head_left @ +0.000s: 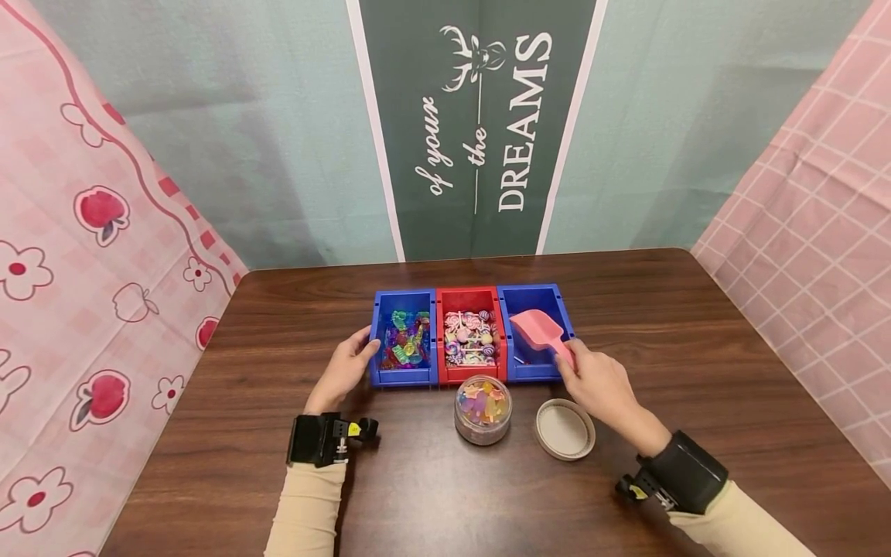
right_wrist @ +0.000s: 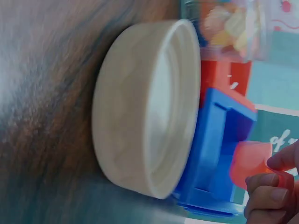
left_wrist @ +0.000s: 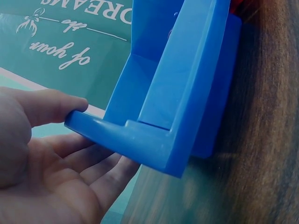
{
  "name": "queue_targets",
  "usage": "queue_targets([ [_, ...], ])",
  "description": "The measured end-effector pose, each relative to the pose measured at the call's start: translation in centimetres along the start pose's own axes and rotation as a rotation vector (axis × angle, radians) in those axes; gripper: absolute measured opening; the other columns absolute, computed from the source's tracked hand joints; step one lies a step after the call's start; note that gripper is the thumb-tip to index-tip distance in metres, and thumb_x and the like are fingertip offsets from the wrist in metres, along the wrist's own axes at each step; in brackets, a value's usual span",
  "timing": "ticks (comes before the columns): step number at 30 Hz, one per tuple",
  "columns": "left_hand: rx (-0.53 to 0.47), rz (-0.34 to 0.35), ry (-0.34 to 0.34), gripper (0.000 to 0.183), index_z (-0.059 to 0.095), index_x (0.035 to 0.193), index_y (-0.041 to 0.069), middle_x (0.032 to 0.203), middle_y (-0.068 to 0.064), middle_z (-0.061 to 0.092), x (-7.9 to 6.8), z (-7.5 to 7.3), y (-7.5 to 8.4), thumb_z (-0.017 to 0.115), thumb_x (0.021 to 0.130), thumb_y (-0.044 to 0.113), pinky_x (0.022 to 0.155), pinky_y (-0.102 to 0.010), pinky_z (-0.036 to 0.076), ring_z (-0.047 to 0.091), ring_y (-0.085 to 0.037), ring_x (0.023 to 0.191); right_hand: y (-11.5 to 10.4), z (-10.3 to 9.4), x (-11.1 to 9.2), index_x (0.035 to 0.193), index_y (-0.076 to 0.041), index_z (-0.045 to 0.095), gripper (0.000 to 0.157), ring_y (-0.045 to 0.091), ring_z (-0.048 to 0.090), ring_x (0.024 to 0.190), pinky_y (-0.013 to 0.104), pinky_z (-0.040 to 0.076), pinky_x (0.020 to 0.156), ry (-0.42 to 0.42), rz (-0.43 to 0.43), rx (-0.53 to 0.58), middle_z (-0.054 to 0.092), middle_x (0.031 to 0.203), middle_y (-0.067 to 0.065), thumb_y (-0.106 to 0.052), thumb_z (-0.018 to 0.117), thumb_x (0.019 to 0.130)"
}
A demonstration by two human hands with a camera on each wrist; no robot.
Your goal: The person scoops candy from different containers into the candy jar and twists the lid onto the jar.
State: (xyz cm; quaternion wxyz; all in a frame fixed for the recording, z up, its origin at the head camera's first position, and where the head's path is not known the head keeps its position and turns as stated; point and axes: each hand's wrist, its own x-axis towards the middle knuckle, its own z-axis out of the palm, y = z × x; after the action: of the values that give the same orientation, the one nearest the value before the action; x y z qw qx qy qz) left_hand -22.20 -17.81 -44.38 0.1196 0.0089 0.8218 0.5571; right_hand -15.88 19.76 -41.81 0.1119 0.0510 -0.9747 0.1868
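My left hand (head_left: 341,373) grips the side wall of the left blue bin (head_left: 379,363), the thumb over the rim and the fingers outside, as the left wrist view shows. Colourful translucent pieces (head_left: 407,340) lie in that bin. In my right hand (head_left: 600,383) is a pink scoop (head_left: 539,328), held by its handle, with its blade over the right blue bin (head_left: 529,296). The fingers (right_wrist: 266,198) curl round the handle in the right wrist view. Between the blue bins, a red bin (head_left: 468,297) holds several small candy-like pieces (head_left: 472,337).
An uncapped clear jar (head_left: 483,410) with colourful pieces stands in front of the red bin. To its right lies a round cream lid (head_left: 564,430), hollow side up. The brown wooden table (head_left: 431,503) reaches back to a green printed curtain (head_left: 480,232).
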Motion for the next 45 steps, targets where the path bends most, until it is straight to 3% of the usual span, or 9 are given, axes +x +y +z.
queue_targets([
  [5,-0.004,-0.005,0.025,0.052,0.028,0.149,-0.003,0.149,-0.026,0.041,0.1,0.0,0.1,0.039,0.104,0.021,0.116,-0.051,0.034,0.043,-0.036,0.138,-0.3,-1.7,-1.1,0.108,-0.001,0.062,0.024,0.018,0.048,0.056,0.029,0.033,0.05,0.008,-0.01,0.069,0.052,0.06,0.002,-0.018,0.06,0.093],
  [10,-0.015,-0.012,0.031,0.052,0.03,0.148,-0.004,0.149,-0.026,0.042,0.0,0.0,0.1,0.041,0.104,0.02,0.116,-0.051,0.034,0.043,-0.036,0.138,-0.5,-3.2,-2.0,0.11,-0.001,0.063,0.022,0.004,0.038,0.054,0.021,0.029,0.049,-0.042,-0.057,0.177,0.047,0.061,-0.002,-0.014,0.062,0.092],
  [14,-0.01,-0.02,0.035,0.051,0.032,0.147,-0.004,0.147,-0.026,0.044,0.0,0.0,0.2,0.042,0.103,0.019,0.115,-0.05,0.035,0.045,-0.036,0.136,-0.3,-4.3,-2.6,0.109,-0.001,0.066,0.021,-0.004,0.032,0.053,0.017,0.027,0.046,-0.126,-0.151,0.301,0.043,0.061,-0.007,-0.01,0.063,0.091],
  [22,-0.001,-0.034,0.03,0.051,0.033,0.147,-0.003,0.148,-0.024,0.044,0.0,-0.1,0.3,0.043,0.103,0.02,0.115,-0.05,0.035,0.045,-0.035,0.136,0.1,-6.1,-2.9,0.111,0.004,0.066,0.023,-0.008,0.038,0.058,0.016,0.035,0.047,-0.374,-0.318,0.481,0.052,0.069,-0.007,-0.003,0.063,0.089],
  [28,-0.012,-0.034,0.024,0.05,0.033,0.148,-0.002,0.147,-0.023,0.045,0.1,-0.2,0.3,0.042,0.103,0.019,0.115,-0.05,0.036,0.047,-0.035,0.134,-0.4,-6.7,-2.7,0.111,0.004,0.066,0.024,-0.008,0.038,0.055,0.016,0.034,0.045,-0.469,-0.359,0.49,0.048,0.065,-0.009,-0.007,0.062,0.091],
  [35,-0.006,-0.04,0.021,0.05,0.033,0.147,-0.001,0.148,-0.023,0.044,0.2,-0.2,0.1,0.043,0.103,0.02,0.115,-0.049,0.035,0.045,-0.035,0.137,-2.1,-7.2,-2.3,0.111,0.003,0.068,0.026,-0.005,0.041,0.057,0.016,0.036,0.046,-0.508,-0.319,0.45,0.054,0.069,-0.007,-0.012,0.065,0.09],
  [45,-0.016,-0.037,0.022,0.051,0.033,0.147,-0.002,0.148,-0.024,0.044,0.1,-0.2,0.2,0.043,0.103,0.021,0.115,-0.05,0.035,0.045,-0.036,0.136,-3.6,-7.7,-1.9,0.111,-0.002,0.069,0.025,-0.005,0.041,0.057,0.016,0.036,0.047,-0.467,-0.339,0.395,0.057,0.07,-0.007,-0.013,0.067,0.089],
])
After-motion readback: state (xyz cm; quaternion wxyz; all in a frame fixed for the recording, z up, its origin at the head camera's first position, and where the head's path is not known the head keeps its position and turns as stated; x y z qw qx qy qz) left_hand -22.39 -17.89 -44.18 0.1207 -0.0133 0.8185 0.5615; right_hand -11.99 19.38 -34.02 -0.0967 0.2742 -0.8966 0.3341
